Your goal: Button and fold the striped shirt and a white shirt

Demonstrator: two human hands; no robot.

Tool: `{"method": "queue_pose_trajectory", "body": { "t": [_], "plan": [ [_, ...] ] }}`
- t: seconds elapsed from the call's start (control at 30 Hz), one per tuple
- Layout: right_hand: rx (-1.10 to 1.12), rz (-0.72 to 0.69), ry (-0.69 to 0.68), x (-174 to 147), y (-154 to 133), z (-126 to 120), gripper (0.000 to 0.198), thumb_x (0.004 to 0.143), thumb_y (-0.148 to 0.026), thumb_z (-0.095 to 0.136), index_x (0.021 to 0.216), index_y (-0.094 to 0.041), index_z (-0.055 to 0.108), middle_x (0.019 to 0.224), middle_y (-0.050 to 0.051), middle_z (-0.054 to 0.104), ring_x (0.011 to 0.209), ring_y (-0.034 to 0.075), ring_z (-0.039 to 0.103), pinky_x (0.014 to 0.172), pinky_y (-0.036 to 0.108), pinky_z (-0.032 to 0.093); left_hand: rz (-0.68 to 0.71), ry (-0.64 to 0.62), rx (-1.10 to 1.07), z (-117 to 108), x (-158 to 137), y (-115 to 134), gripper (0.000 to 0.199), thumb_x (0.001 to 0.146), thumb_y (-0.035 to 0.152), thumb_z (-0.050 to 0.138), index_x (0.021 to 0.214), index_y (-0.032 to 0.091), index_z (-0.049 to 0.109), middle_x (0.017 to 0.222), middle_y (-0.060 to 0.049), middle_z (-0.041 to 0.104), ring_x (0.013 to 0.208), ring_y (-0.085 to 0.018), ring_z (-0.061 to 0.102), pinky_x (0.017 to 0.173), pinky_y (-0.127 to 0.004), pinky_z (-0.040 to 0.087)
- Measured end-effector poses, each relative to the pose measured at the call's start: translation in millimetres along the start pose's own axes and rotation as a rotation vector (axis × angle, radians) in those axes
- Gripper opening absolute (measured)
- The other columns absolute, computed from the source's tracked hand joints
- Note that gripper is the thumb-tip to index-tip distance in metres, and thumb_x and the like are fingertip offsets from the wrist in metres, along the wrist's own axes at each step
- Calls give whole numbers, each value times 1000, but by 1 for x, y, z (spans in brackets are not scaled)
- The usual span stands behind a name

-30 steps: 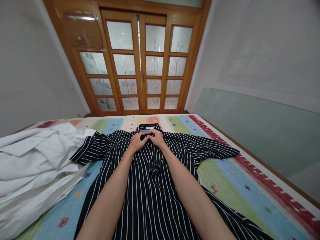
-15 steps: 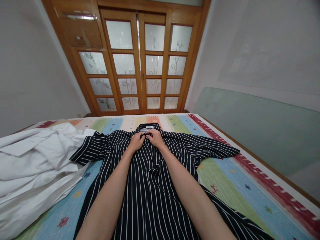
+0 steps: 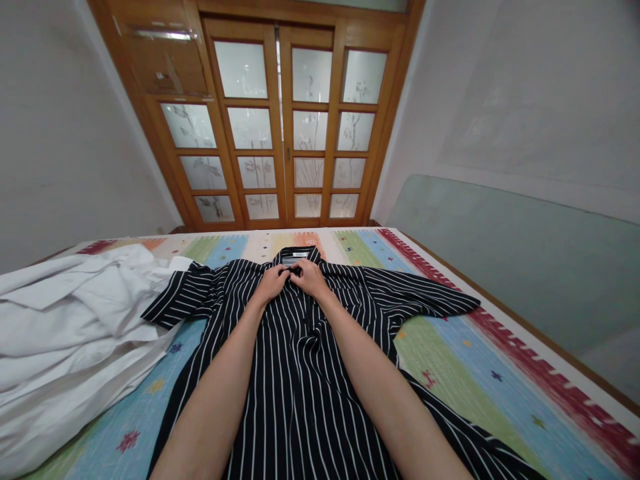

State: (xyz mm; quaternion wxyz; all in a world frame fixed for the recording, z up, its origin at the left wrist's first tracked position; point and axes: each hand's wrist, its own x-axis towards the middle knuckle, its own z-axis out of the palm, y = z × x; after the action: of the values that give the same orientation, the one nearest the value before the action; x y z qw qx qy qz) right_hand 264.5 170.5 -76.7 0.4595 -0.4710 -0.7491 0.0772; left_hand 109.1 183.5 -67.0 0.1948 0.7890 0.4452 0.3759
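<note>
A black shirt with white stripes (image 3: 285,373) lies spread out, its collar (image 3: 299,253) at the far end and its sleeves out to both sides. Just below the collar, my left hand (image 3: 273,281) pinches the front edge of the shirt. My right hand (image 3: 309,277) meets it there, thumb and fingers closed on the other side of the front opening. The fingertips of both hands nearly touch. Any button between them is too small to make out. A pale label shows inside the collar.
White garments (image 3: 75,333) lie heaped at the left, touching the striped left sleeve. Beneath everything is a patterned, multicoloured cover (image 3: 450,373). A pale green headboard-like panel (image 3: 500,247) runs along the right. Wooden doors with glass panes (image 3: 285,133) stand at the back.
My right hand's fingers have shifted slightly at the front opening. The view has moved a little; the shirt and my left hand look otherwise the same.
</note>
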Motion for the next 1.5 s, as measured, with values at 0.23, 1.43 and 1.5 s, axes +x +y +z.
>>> {"method": "queue_pose_trajectory", "body": {
  "t": [0.23, 1.43, 1.5],
  "plan": [
    [-118, 17, -25, -2, -4, 1, 9, 78, -19, 66, 86, -20, 65, 89, 4, 64, 81, 18, 59, 77, 30, 46, -47, -2, -25, -3, 0, 2, 19, 80, 21, 51, 77, 19, 70, 85, -3, 74, 80, -20, 67, 78, -32, 52],
    [108, 190, -58, 6, 4, -3, 4, 74, -16, 58, 73, -18, 62, 75, 0, 64, 69, 14, 55, 71, 25, 42, 26, -12, -19, -1, -2, 2, 18, 86, 23, 50, 92, 17, 66, 97, -7, 72, 92, -22, 66, 88, -36, 50],
    [111, 188, -54, 6, 4, -2, 5, 74, -16, 57, 73, -18, 61, 74, -1, 63, 68, 14, 55, 70, 25, 42, 31, -10, -28, -1, -2, 2, 17, 85, 22, 50, 92, 18, 65, 98, -6, 72, 93, -22, 66, 89, -36, 50]
  ]
}}
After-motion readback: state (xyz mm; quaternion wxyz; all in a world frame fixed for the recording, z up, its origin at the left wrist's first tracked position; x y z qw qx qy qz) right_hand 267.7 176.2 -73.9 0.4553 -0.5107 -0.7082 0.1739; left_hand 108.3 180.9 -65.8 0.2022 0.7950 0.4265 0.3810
